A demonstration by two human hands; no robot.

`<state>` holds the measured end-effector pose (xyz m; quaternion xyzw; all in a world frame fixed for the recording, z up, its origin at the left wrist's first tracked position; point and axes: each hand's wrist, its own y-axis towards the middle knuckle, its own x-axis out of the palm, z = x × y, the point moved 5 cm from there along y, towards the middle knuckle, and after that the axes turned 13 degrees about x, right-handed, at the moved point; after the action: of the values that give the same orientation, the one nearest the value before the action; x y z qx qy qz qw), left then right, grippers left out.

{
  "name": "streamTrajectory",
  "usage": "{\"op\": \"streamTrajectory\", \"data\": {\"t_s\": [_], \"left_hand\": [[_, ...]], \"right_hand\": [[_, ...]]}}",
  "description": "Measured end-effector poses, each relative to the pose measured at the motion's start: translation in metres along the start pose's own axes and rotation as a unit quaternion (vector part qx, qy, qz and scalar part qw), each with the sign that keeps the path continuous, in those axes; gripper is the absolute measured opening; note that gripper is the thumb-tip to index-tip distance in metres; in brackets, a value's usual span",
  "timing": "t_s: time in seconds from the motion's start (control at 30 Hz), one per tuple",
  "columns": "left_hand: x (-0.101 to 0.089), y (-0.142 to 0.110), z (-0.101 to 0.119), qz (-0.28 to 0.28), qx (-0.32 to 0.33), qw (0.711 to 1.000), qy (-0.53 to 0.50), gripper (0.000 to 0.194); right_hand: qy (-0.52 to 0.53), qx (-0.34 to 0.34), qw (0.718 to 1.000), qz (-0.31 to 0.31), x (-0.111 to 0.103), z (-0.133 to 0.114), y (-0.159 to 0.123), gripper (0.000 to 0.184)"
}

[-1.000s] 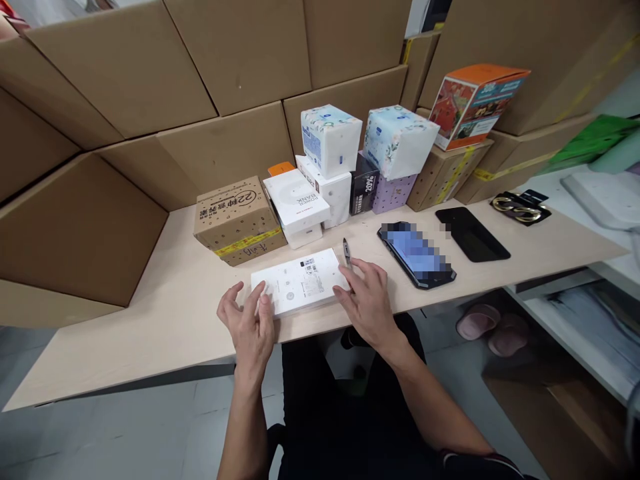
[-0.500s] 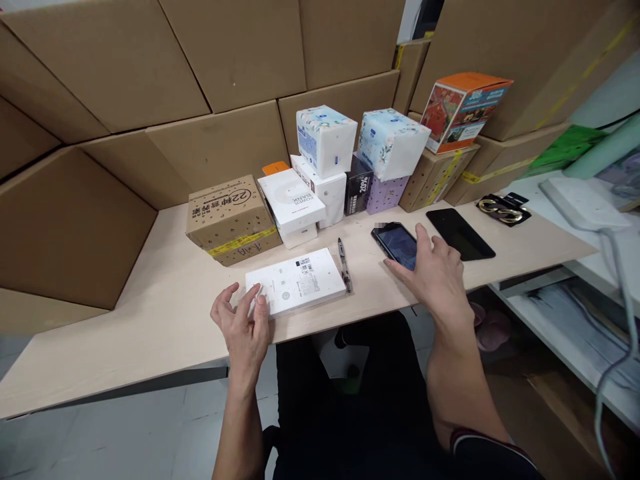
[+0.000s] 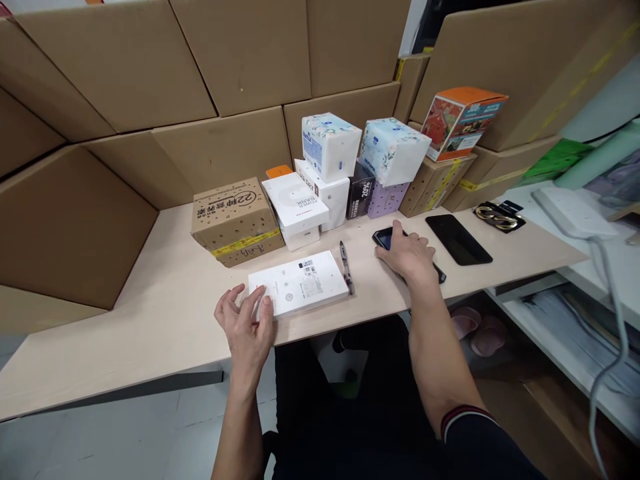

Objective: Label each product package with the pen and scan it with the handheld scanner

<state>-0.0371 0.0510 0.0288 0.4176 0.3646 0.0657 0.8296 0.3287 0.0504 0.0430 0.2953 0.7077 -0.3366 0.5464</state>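
Note:
My right hand [image 3: 409, 255] lies across a black smartphone [image 3: 439, 272] on the table, its fingers spread over the screen and covering most of it. With fingers curved and apart, my left hand [image 3: 247, 321] rests at the left end of a flat white box [image 3: 305, 283] with printed labels. Its index fingertip is at the box's top, and whether it presses there I cannot tell. Just right of that box lies a pen [image 3: 346, 267]. A larger dark phone or tablet-like slab [image 3: 459, 239] lies flat to the right of my right hand.
Behind stand a taped carton [image 3: 237, 220], a power bank box [image 3: 296, 200], tissue packs [image 3: 331, 147] stacked on boxes, and an orange-topped box [image 3: 463, 123]. Gold rings on a black card [image 3: 499, 217] lie at the right, near a white power strip [image 3: 575, 213] with a cable.
My right hand has moved left and down onto the smartphone, now covering much of its screen. My left hand stays at the white box. The view has shifted slightly.

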Motion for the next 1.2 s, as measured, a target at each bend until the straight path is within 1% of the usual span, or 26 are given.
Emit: {"op": "streamTrajectory", "data": {"t_s": [0.13, 0.23, 0.33, 0.43, 0.47, 0.5, 0.53, 0.6, 0.67, 0.7, 0.77, 0.8, 0.83, 0.93, 1.0, 1.07, 1.13, 1.17, 1.2], "left_hand": [[0.0, -0.001, 0.0, -0.008, -0.034, 0.999, -0.011, 0.023], [0.001, -0.001, 0.001, -0.024, -0.07, 0.996, -0.048, 0.028], [0.002, -0.001, 0.002, -0.04, -0.084, 0.993, -0.074, 0.033], [0.004, -0.001, 0.002, -0.059, -0.09, 0.991, -0.08, 0.037], [0.004, -0.001, 0.001, -0.064, -0.091, 0.99, -0.081, 0.038], [0.005, -0.001, 0.001, -0.067, -0.091, 0.99, -0.081, 0.038], [0.005, -0.001, 0.001, -0.069, -0.087, 0.991, -0.078, 0.038], [0.005, -0.001, 0.002, -0.069, -0.07, 0.993, -0.066, 0.037], [0.005, 0.0, 0.004, -0.071, -0.055, 0.995, -0.053, 0.036], [0.005, 0.0, 0.004, -0.074, -0.052, 0.995, -0.051, 0.036], [0.005, 0.001, 0.005, -0.081, -0.05, 0.994, -0.052, 0.036], [0.005, 0.001, 0.006, -0.081, -0.049, 0.994, -0.056, 0.036], [0.004, 0.0, 0.006, -0.078, -0.046, 0.994, -0.061, 0.035], [0.002, -0.001, 0.005, -0.068, -0.042, 0.994, -0.07, 0.033], [0.002, -0.001, 0.004, -0.065, -0.038, 0.995, -0.069, 0.031], [0.0, -0.001, 0.005, -0.056, -0.015, 0.997, -0.049, 0.029], [-0.004, 0.002, 0.012, -0.032, 0.041, 0.999, 0.007, 0.027], [-0.005, 0.003, 0.018, -0.016, 0.08, 0.996, 0.04, 0.026], [-0.005, 0.005, 0.027, 0.0, 0.12, 0.99, 0.069, 0.025]], "right_hand": [[0.007, 0.0, 1.0, 0.006, 0.002, -0.001, -0.001, 0.079], [0.006, -0.002, 1.0, 0.006, 0.002, -0.002, -0.003, 0.078], [0.01, -0.02, 1.0, 0.002, 0.002, -0.001, -0.005, 0.082], [0.019, -0.048, 0.999, 0.01, 0.0, 0.009, -0.009, 0.092], [0.024, -0.054, 0.998, 0.019, -0.001, 0.014, -0.011, 0.093], [0.034, -0.059, 0.997, 0.035, -0.003, 0.018, -0.015, 0.089], [0.048, -0.067, 0.995, 0.056, -0.005, 0.022, -0.019, 0.081], [0.085, -0.098, 0.986, 0.103, -0.01, 0.023, -0.031, 0.061], [0.094, -0.174, 0.973, 0.123, -0.012, 0.012, -0.047, 0.044], [0.076, -0.226, 0.964, 0.119, -0.01, 0.002, -0.056, 0.04], [0.01, -0.326, 0.94, 0.097, -0.003, -0.021, -0.072, 0.042], [-0.022, -0.363, 0.928, 0.088, 0.0, -0.032, -0.078, 0.043], [-0.045, -0.385, 0.918, 0.084, 0.003, -0.041, -0.083, 0.042], [-0.065, -0.411, 0.906, 0.084, 0.007, -0.056, -0.089, 0.035], [-0.067, -0.422, 0.899, 0.091, 0.008, -0.055, -0.09, 0.033], [-0.063, -0.43, 0.895, 0.1, 0.009, -0.048, -0.086, 0.03], [-0.062, -0.423, 0.897, 0.114, 0.009, -0.037, -0.08, 0.024], [-0.038, -0.408, 0.904, 0.123, 0.007, -0.03, -0.076, 0.019], [0.012, -0.384, 0.914, 0.132, 0.004, -0.023, -0.071, 0.013]]}}
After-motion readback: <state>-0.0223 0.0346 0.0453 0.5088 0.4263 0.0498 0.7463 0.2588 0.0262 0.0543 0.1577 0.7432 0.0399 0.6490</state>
